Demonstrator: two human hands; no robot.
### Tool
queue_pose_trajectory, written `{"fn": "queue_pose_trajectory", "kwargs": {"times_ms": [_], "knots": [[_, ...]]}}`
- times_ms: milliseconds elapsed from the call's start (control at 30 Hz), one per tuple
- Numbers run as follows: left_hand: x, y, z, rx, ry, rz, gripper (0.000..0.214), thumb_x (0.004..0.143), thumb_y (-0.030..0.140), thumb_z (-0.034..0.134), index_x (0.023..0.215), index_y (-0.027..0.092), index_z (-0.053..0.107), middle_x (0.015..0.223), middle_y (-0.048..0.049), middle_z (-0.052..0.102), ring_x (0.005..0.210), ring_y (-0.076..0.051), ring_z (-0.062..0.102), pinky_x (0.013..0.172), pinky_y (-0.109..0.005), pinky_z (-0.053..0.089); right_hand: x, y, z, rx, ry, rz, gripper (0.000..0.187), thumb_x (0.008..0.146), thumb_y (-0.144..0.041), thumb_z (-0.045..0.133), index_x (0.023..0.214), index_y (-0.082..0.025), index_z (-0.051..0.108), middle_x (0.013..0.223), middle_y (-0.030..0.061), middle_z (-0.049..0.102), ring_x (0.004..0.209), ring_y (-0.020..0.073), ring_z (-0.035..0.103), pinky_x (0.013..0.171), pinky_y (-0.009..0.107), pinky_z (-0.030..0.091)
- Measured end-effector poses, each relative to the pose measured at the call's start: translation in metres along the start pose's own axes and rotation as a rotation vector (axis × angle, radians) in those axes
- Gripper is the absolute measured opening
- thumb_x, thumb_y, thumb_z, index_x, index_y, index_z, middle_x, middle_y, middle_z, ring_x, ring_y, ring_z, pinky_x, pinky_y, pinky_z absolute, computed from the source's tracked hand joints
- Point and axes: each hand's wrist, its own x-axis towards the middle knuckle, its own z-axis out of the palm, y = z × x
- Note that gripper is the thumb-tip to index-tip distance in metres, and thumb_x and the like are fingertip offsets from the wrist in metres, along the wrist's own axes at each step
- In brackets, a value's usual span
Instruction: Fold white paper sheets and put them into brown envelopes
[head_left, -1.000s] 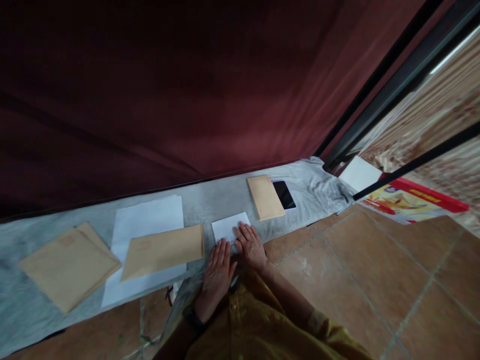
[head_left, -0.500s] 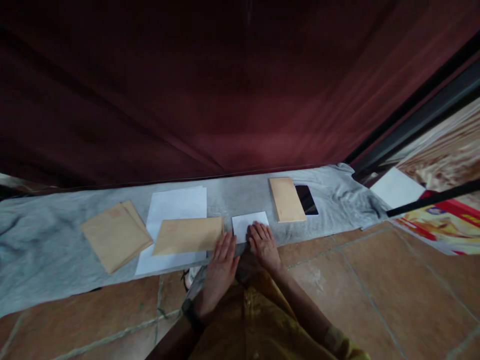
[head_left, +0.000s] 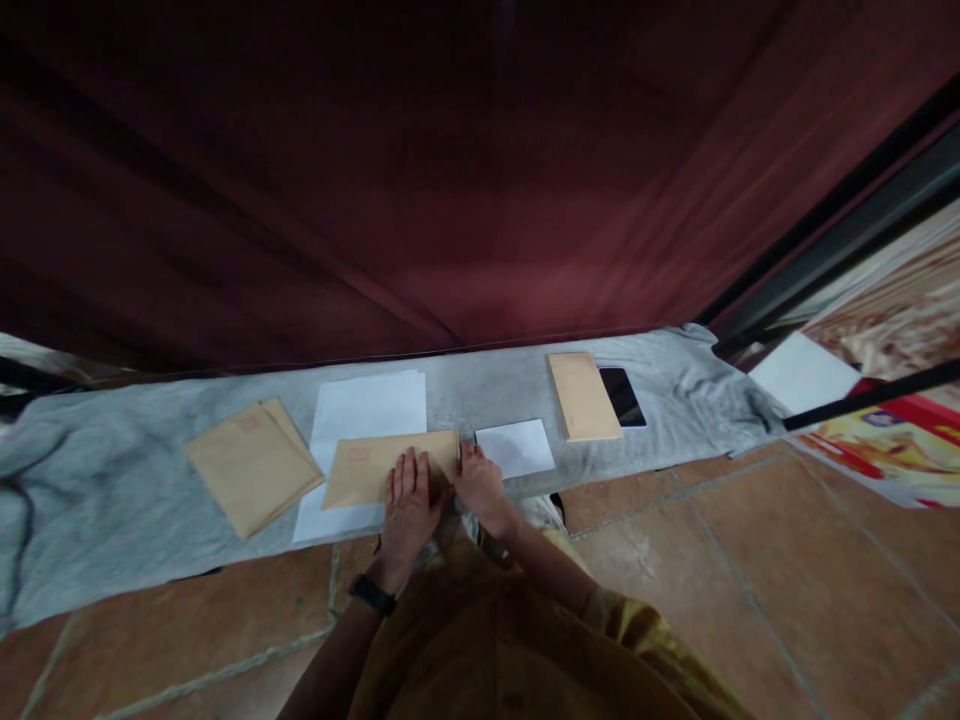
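Note:
A brown paper envelope [head_left: 365, 478] lies crosswise on white sheets of paper [head_left: 369, 402]. My left hand [head_left: 407, 500] rests flat on the right half of the envelope, its fingers stretched forward. At the envelope's right end, my right hand [head_left: 482, 488] has its fingers bent in against the edge, seemingly gripping it; the fingertips are partly hidden. Just right of that hand is a folded white paper [head_left: 517, 448], which neither hand holds.
Brown envelopes [head_left: 249, 468] overlap at the left. To the right lie more brown envelopes [head_left: 586, 398] beside a dark-screened phone [head_left: 624, 398]. A grey cloth [head_left: 480, 385] covers the narrow bench. Behind hangs a dark red curtain [head_left: 480, 220]; a black metal bar [head_left: 870, 396] stands at right.
My right hand has left the folded white paper and moved left to the envelope's right end. My left hand has slid left onto the envelope. The view has shifted slightly.

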Motion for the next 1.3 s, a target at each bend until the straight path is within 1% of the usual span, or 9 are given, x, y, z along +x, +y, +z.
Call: {"fn": "queue_pose_trajectory", "kwargs": {"times_ms": [133,233,400,567,733,933,1067,1167,1300], "knots": [[0.000,0.000,-0.002,-0.042,0.003,0.022,0.082,0.094,0.055,0.052,0.155,0.005,0.032,0.160,-0.0279,0.034,0.151,-0.038,0.030,0.118,-0.057,0.031,0.010,0.003,-0.004,0.145,-0.017,0.091,0.027,0.096,-0.017,0.044,0.111,-0.021,0.066,0.098,0.0091,0.075,0.090,0.0217,0.071,0.076,0.028,0.050],[0.005,0.003,-0.016,-0.060,0.000,0.024,0.093,0.089,0.054,0.061,0.159,0.007,0.022,0.163,-0.0277,0.028,0.153,-0.039,0.025,0.119,-0.060,0.026,0.011,0.011,-0.007,0.352,0.012,0.109,0.023,0.091,-0.016,0.046,0.102,-0.022,0.064,0.091,0.0040,0.071,0.088,0.0192,0.067,0.075,0.026,0.047],[0.025,0.007,-0.049,-0.044,-0.009,0.092,0.105,0.080,0.049,0.073,0.162,0.016,0.016,0.169,-0.0238,0.011,0.156,-0.040,0.013,0.121,-0.065,0.015,0.006,0.021,-0.013,0.728,0.046,-0.041,0.007,0.083,-0.020,0.049,0.084,-0.024,0.055,0.076,-0.0035,0.058,0.075,0.0155,0.059,0.071,0.025,0.045],[0.038,-0.001,-0.060,-0.025,-0.084,0.222,0.114,0.070,0.048,0.081,0.162,0.019,0.021,0.168,-0.0229,0.014,0.155,-0.043,0.013,0.121,-0.067,0.009,0.000,0.029,-0.025,0.932,0.001,-0.176,0.004,0.077,-0.023,0.050,0.081,-0.024,0.051,0.074,-0.0053,0.054,0.072,0.0142,0.055,0.070,0.025,0.045],[0.042,-0.003,-0.065,-0.035,-0.123,0.317,0.122,0.064,0.051,0.083,0.162,0.017,0.019,0.168,-0.0242,0.016,0.154,-0.043,0.015,0.121,-0.066,0.010,-0.003,0.039,-0.034,0.994,-0.072,-0.227,0.008,0.076,-0.026,0.052,0.083,-0.024,0.051,0.074,-0.0058,0.053,0.070,0.0133,0.053,0.067,0.024,0.043],[0.047,0.004,-0.066,-0.061,-0.115,0.368,0.122,0.062,0.053,0.084,0.161,0.017,0.022,0.158,-0.0243,0.035,0.151,-0.044,0.024,0.121,-0.065,0.011,-0.001,0.044,-0.039,0.980,-0.125,-0.200,0.014,0.077,-0.031,0.055,0.088,-0.022,0.058,0.081,-0.0027,0.062,0.078,0.0153,0.058,0.070,0.024,0.045],[0.046,0.009,-0.059,-0.075,-0.125,0.383,0.117,0.063,0.051,0.083,0.160,0.020,0.026,0.158,-0.0228,0.036,0.147,-0.042,0.033,0.120,-0.062,0.019,-0.002,0.050,-0.044,0.853,-0.079,-0.142,0.012,0.075,-0.026,0.053,0.084,-0.022,0.060,0.078,-0.0036,0.062,0.074,0.0144,0.056,0.068,0.024,0.042],[0.043,0.011,-0.054,-0.087,-0.164,0.386,0.116,0.065,0.052,0.082,0.161,0.021,0.025,0.161,-0.0225,0.033,0.145,-0.042,0.036,0.118,-0.060,0.024,-0.005,0.053,-0.049,0.869,-0.061,-0.099,0.015,0.075,-0.024,0.050,0.086,-0.022,0.060,0.073,-0.0052,0.059,0.069,0.0129,0.053,0.065,0.022,0.041],[0.039,0.011,-0.055,-0.129,-0.156,0.370,0.123,0.065,0.058,0.080,0.162,0.017,0.016,0.155,-0.0238,0.041,0.143,-0.042,0.039,0.119,-0.063,0.022,-0.010,0.056,-0.055,0.901,-0.073,-0.138,0.012,0.077,-0.026,0.050,0.084,-0.022,0.059,0.069,-0.0062,0.054,0.065,0.0116,0.051,0.060,0.021,0.038]]}}
